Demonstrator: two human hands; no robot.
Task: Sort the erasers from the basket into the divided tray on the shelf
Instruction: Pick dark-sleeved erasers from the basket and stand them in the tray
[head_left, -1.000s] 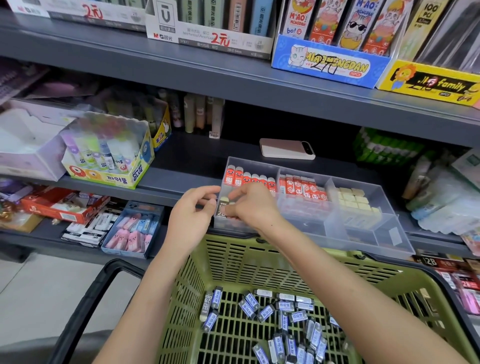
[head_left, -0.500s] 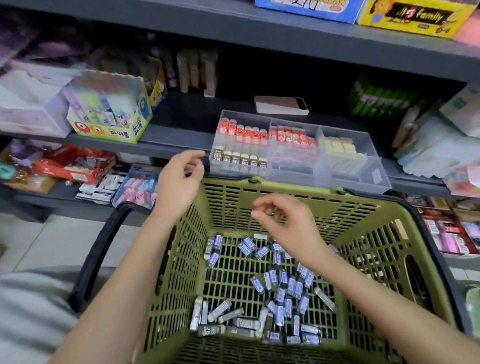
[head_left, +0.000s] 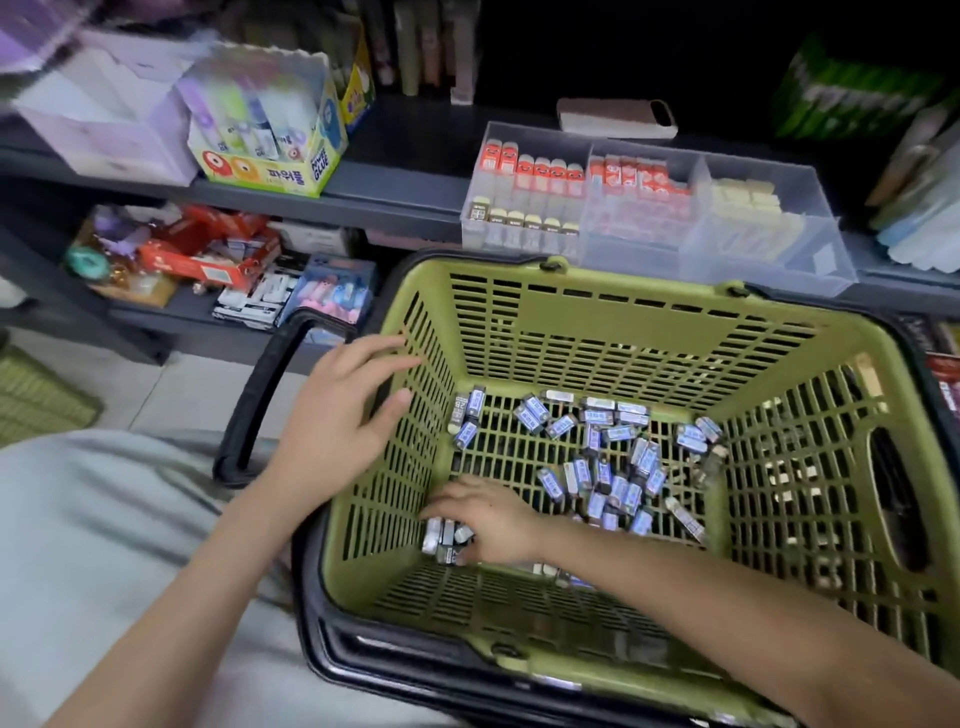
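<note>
We see the green basket (head_left: 623, 332) just before the divided tray (head_left: 769, 260) on the shelf (head_left: 395, 205). The left hand (head_left: 337, 415) lies released, fingers straight, on its left wall. The right hand (head_left: 488, 519) curls its fingers round a few erasers (head_left: 447, 540) on the basket floor, others scattered nearby.

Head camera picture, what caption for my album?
Right hand grips erasers in the green basket, left hand rests on its rim.

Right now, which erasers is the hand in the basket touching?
Look in the green basket, at its near left corner. The right hand touches a small bunch of erasers there, apart from the big scattered pile in the middle.
</note>
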